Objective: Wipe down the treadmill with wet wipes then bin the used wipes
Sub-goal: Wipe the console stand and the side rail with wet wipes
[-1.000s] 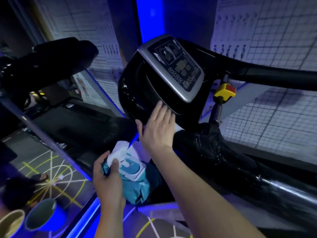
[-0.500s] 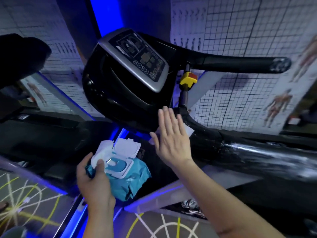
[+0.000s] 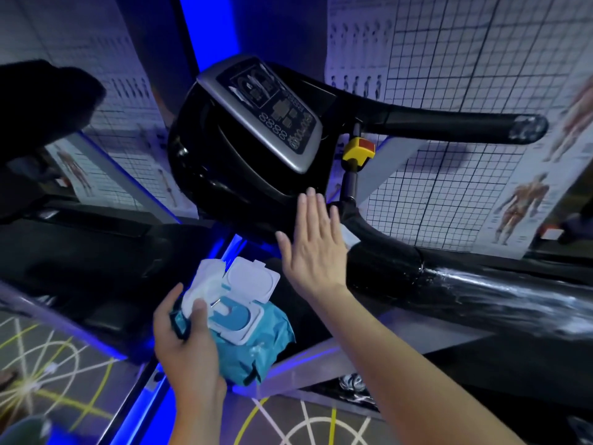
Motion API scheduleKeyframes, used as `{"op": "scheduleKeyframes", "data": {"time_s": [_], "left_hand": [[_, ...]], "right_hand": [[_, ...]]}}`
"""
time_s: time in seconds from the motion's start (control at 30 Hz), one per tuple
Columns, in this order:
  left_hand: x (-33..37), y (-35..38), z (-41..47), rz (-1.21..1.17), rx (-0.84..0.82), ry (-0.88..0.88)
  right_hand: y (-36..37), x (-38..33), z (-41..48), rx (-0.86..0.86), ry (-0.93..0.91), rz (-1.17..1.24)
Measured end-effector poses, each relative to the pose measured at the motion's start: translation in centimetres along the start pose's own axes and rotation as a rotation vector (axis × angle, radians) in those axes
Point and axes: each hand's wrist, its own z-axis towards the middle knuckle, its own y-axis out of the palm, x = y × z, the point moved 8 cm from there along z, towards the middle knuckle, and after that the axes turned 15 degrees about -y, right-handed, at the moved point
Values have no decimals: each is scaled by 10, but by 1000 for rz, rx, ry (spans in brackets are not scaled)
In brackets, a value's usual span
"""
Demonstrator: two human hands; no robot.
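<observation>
The black treadmill console (image 3: pixel 221 168) with its silver control panel (image 3: pixel 272 110) fills the upper middle. My right hand (image 3: pixel 313 248) lies flat with straight fingers against the console's lower edge, pressing a white wipe (image 3: pixel 349 237) that peeks out at its right side. My left hand (image 3: pixel 186 345) grips a teal pack of wet wipes (image 3: pixel 256 342), thumb on a white wipe (image 3: pixel 200 285) sticking out of it. The pack's white flip lid (image 3: pixel 252 279) stands open.
A black handlebar (image 3: pixel 449 125) reaches right from the console, a yellow safety key (image 3: pixel 358 149) below it. A shiny black side rail (image 3: pixel 500 297) runs to the right. Another dark handlebar (image 3: pixel 41 97) sits at upper left. Grid posters cover the wall behind.
My right hand has slid to the right along the console's lower edge and its fingers have straightened. The view swung right, then back left. My left hand keeps holding the pack.
</observation>
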Motion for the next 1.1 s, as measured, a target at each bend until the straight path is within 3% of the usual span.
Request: {"op": "scheduleKeyframes", "data": {"time_s": [0.13, 0.3, 0.7, 0.97, 1.1], "left_hand": [[17, 9, 0, 25, 14, 70], [22, 21, -7, 0, 42, 136], [10, 25, -6, 0, 17, 129], [20, 11, -3, 29, 6, 151], [26, -2, -2, 54, 22, 164]], "right_hand": [[4, -2, 11, 24, -75, -16], [-6, 30, -36, 119, -143, -117], [-3, 115, -143, 235, 136, -223], [25, 13, -76, 227, -131, -159], [49, -42, -30, 118, -323, -197]]}}
